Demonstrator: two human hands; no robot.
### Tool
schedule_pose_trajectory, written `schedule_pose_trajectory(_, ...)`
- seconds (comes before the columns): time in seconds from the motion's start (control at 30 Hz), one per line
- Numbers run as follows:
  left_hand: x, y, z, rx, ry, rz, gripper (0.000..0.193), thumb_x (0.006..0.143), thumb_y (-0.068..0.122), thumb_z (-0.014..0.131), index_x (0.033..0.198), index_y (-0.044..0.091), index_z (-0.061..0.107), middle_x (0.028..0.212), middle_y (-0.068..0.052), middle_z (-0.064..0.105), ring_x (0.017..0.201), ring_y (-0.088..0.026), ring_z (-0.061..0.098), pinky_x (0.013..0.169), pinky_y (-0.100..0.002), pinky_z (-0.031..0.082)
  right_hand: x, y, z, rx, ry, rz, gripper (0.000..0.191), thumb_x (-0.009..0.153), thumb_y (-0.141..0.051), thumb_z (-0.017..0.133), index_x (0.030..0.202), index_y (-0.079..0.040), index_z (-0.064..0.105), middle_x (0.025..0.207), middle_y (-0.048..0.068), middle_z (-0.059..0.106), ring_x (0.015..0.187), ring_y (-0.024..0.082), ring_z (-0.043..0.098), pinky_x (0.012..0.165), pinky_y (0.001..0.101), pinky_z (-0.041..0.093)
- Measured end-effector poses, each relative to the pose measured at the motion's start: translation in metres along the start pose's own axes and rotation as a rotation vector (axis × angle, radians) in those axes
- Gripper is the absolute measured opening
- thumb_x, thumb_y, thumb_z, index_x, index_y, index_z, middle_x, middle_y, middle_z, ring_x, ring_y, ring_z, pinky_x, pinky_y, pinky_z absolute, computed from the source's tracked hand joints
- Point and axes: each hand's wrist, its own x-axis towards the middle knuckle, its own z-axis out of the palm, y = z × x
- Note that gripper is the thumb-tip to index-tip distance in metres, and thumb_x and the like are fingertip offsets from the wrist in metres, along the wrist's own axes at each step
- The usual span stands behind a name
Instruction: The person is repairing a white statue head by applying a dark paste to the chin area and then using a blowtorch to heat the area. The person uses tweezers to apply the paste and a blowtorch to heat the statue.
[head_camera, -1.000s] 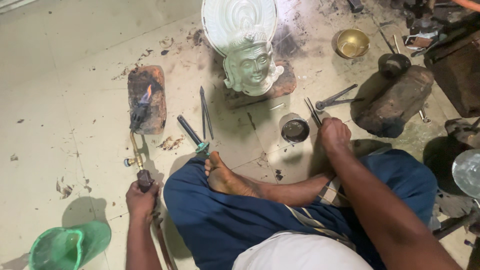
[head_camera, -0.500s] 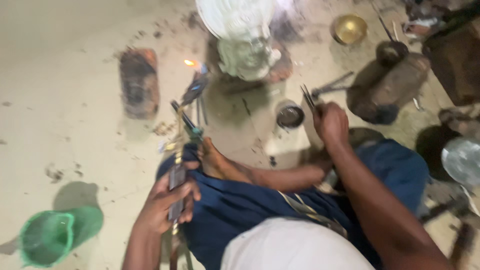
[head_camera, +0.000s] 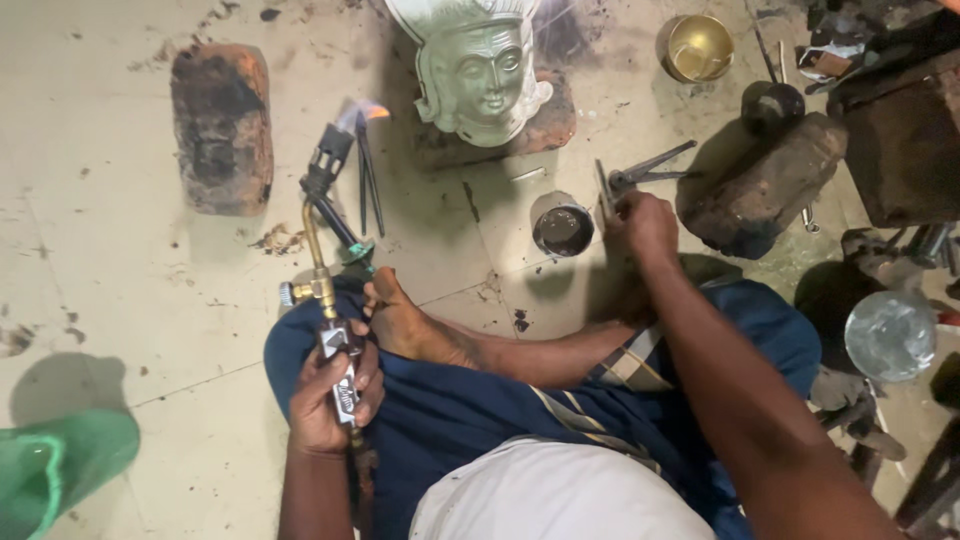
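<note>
brass torch gripped in closed left hand, flame lit, right hand pinching tweezers

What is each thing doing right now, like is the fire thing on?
Gas torch: lit, small flame at its tip, held up off the floor.
Left hand: closed around the torch handle.
Right hand: gripping thin metal tweezers.
Metal mask: propped face-up on a brick.
Small cup: open, dark inside.
Brass bowl: upright, open.
Burnt brick: lying flat, charred.
</note>
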Motion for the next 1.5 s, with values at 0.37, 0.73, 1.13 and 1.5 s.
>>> schedule_pose_trajectory(0.37, 0.010, 0.004, -0.009, -0.062, -0.058, -0.063, 0.045, 0.103, 0.018, 0.062, 0.137, -0.006, 0.045, 0.087, -0.017, 0.054, 0.055, -0.026, 0.062, 0.045, -0.031, 0.051, -0.068, -0.033, -0.104, -0.203, -0.114, -0.476, 0.022, 0.084, -0.012, 0.076, 0.106, -0.013, 0.079, 0.098, 0.012, 0.074, 0.079, 0.031, 0.072, 0.071, 0.0418, 0.059)
schedule_pose_trajectory(0.73, 0.009, 0.004, -0.010, -0.058, -0.023, -0.071, 0.048, 0.102, 0.017, 0.061, 0.138, -0.009, 0.043, 0.088, -0.020, 0.055, 0.059, -0.029, 0.067, 0.044, -0.034, 0.052, -0.057, -0.053, -0.061, -0.308, -0.216, -0.423, 0.013, 0.089, -0.020, 0.064, 0.090, -0.011, 0.074, 0.093, 0.014, 0.069, 0.077, 0.037, 0.069, 0.069, 0.0482, 0.056)
schedule_pose_trajectory(1.13, 0.009, 0.002, -0.008, -0.047, -0.018, -0.069, 0.048, 0.101, 0.014, 0.060, 0.138, -0.010, 0.041, 0.089, -0.021, 0.055, 0.061, -0.031, 0.068, 0.044, -0.034, 0.053, -0.062, -0.052, -0.046, -0.281, -0.231, -0.308, 0.014, 0.089, -0.019, 0.063, 0.093, -0.013, 0.075, 0.095, 0.015, 0.069, 0.080, 0.040, 0.068, 0.073, 0.0513, 0.055)
schedule_pose_trajectory(1.5, 0.009, 0.003, -0.008, -0.043, -0.016, -0.086, 0.048, 0.101, 0.015, 0.060, 0.138, -0.009, 0.041, 0.089, -0.021, 0.055, 0.062, -0.032, 0.069, 0.046, -0.036, 0.055, -0.072, -0.058, -0.069, -0.267, -0.158, -0.323, 0.016, 0.087, -0.017, 0.067, 0.097, -0.014, 0.080, 0.096, 0.012, 0.073, 0.074, 0.034, 0.070, 0.068, 0.0468, 0.057)
